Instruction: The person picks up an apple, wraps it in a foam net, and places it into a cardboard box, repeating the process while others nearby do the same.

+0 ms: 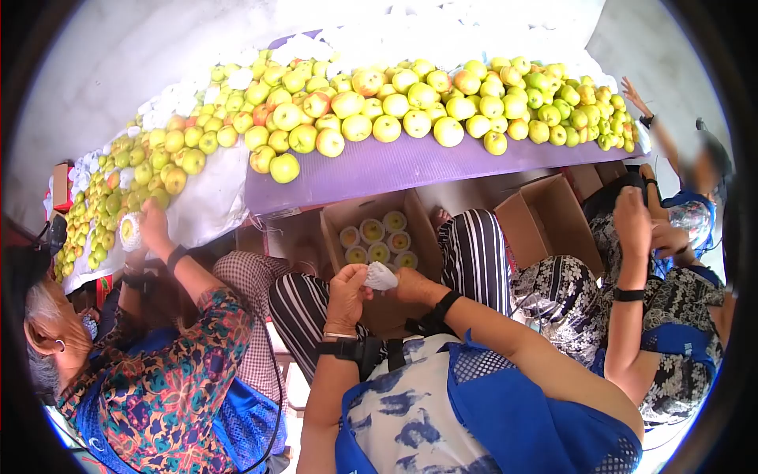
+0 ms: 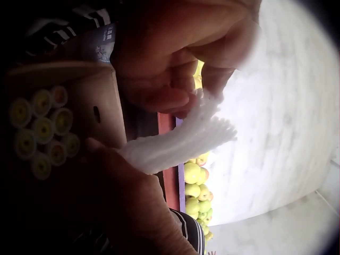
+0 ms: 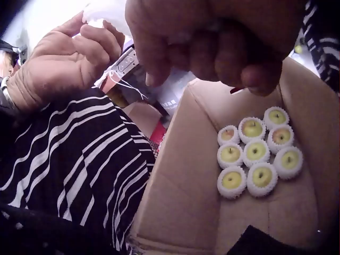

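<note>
At the far left, one person (image 1: 158, 371) in a flowered top held one netted apple (image 1: 129, 230) up beside the table (image 1: 316, 178). Along the table ran one long pile (image 1: 355, 107) of yellow-green apples, some blushed red, too many and too overlapped to count. In the middle, two hands met at one white foam net (image 1: 381, 276): the left hand (image 1: 347, 294) pinched one end between thumb and fingers, and the right hand (image 1: 414, 286) gripped the other end with curled fingers. The net was above the near part of one carton (image 1: 335, 229). Nine apples (image 3: 256, 151) sat in the carton, each in its own white sleeve. To its right stood one open box (image 1: 545, 221). Beyond it were two people, one (image 1: 679, 347) in a patterned outfit, the other (image 1: 695, 186) farther back with one arm raised.
</note>
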### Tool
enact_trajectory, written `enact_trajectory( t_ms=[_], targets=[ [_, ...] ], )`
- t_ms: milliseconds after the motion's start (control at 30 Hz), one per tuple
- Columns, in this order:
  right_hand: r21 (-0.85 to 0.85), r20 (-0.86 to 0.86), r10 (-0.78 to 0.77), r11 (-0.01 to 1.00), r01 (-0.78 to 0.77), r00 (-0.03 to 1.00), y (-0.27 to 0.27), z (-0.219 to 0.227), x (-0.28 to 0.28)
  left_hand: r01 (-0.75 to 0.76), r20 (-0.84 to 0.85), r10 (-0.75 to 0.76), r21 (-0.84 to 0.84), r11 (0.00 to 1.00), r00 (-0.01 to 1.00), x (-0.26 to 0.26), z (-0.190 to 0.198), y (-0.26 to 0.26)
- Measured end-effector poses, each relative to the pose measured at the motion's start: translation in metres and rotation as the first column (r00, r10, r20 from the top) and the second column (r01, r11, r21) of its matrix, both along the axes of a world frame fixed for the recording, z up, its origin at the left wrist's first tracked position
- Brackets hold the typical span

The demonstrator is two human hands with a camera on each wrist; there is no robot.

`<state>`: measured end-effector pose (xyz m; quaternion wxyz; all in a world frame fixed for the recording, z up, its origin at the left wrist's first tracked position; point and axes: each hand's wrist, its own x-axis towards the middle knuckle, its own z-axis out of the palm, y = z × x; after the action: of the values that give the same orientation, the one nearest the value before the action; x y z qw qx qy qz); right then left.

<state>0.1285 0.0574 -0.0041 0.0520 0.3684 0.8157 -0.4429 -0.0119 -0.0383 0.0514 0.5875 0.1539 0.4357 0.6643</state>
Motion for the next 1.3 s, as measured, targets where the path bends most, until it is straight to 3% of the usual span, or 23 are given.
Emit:
enact_trajectory(
  t_ms=[67, 133, 267, 333, 433, 567, 633, 700, 733, 767, 833, 900, 933, 1000, 1133, 1300],
  targets=[
    [0.004, 0.001, 0.0, 1.0, 0.0, 1.0, 0.002, -0.001, 0.0, 0.019, -0.005, -0.019, 0.011, 1.0, 1.0, 0.001, 0.0, 0.002],
    [0.029, 0.053, 0.023, 0.999, -0.024, 0.998, 0.001, 0.012, -0.001, 0.014, -0.204, -0.012, 0.006, 1.0, 0.979, 0.004, 0.004, 0.003],
    [0.075, 0.148, 0.112, 0.989, -0.124, 0.983, 0.002, 0.004, -0.004, 0.024, -0.296, -0.023, -0.003, 1.0, 0.955, 0.006, 0.007, 0.002],
    [0.068, 0.165, 0.092, 0.992, -0.104, 0.982, -0.001, -0.007, -0.004, 0.03, -0.412, -0.07, -0.102, 0.994, 0.909, 0.003, 0.001, 0.0],
    [0.062, 0.082, 0.066, 0.996, -0.071, 0.994, -0.005, 0.005, -0.007, -0.081, -0.174, 0.083, 0.022, 0.997, 0.981, 0.003, 0.001, -0.002],
    [0.03, -0.02, 0.058, 0.998, -0.057, 0.998, 0.001, 0.037, -0.01, -0.17, -0.106, 0.174, 0.044, 0.984, 0.979, 0.001, -0.001, 0.001],
    [0.17, -0.189, 0.096, 0.983, -0.063, 0.977, 0.017, 0.068, -0.005, -0.33, -0.086, 0.325, -0.058, 0.942, 0.942, -0.004, -0.007, 0.001],
    [0.397, -0.392, 0.045, 0.909, 0.125, 0.919, 0.046, 0.105, -0.005, -0.345, -0.107, 0.334, -0.111, 0.932, 0.936, -0.005, -0.012, -0.001],
    [0.457, -0.405, -0.049, 0.854, 0.249, 0.913, 0.062, 0.124, -0.004, -0.325, -0.111, 0.312, -0.131, 0.937, 0.944, -0.006, -0.018, -0.002],
    [0.512, -0.427, -0.139, 0.778, 0.365, 0.894, 0.08, 0.138, -0.003, -0.306, -0.115, 0.291, -0.149, 0.94, 0.95, -0.008, -0.022, -0.001],
    [0.569, -0.564, -0.304, 0.531, 0.628, 0.768, 0.123, 0.134, -0.003, -0.3, -0.09, 0.288, -0.161, 0.94, 0.953, -0.006, -0.022, 0.002],
    [0.62, -0.45, -0.474, 0.444, 0.647, 0.757, 0.168, 0.137, 0.004, -0.293, -0.073, 0.284, -0.219, 0.931, 0.956, -0.004, -0.019, 0.005],
    [0.623, -0.454, -0.466, 0.442, 0.645, 0.759, 0.184, 0.136, 0.007, -0.298, -0.071, 0.289, -0.212, 0.931, 0.955, -0.003, -0.018, 0.006],
    [0.641, -0.358, -0.634, 0.366, 0.674, 0.685, 0.208, 0.135, 0.009, -0.287, -0.061, 0.28, -0.223, 0.932, 0.958, 0.0, -0.019, 0.008],
    [0.542, -0.21, -0.728, 0.469, 0.698, 0.652, 0.228, 0.136, 0.005, -0.263, -0.072, 0.253, -0.208, 0.942, 0.965, 0.002, -0.027, 0.011],
    [0.387, -0.211, -0.757, 0.516, 0.764, 0.619, 0.25, 0.128, 0.007, -0.257, -0.057, 0.25, -0.256, 0.932, 0.966, 0.004, -0.025, 0.014]
  ],
)
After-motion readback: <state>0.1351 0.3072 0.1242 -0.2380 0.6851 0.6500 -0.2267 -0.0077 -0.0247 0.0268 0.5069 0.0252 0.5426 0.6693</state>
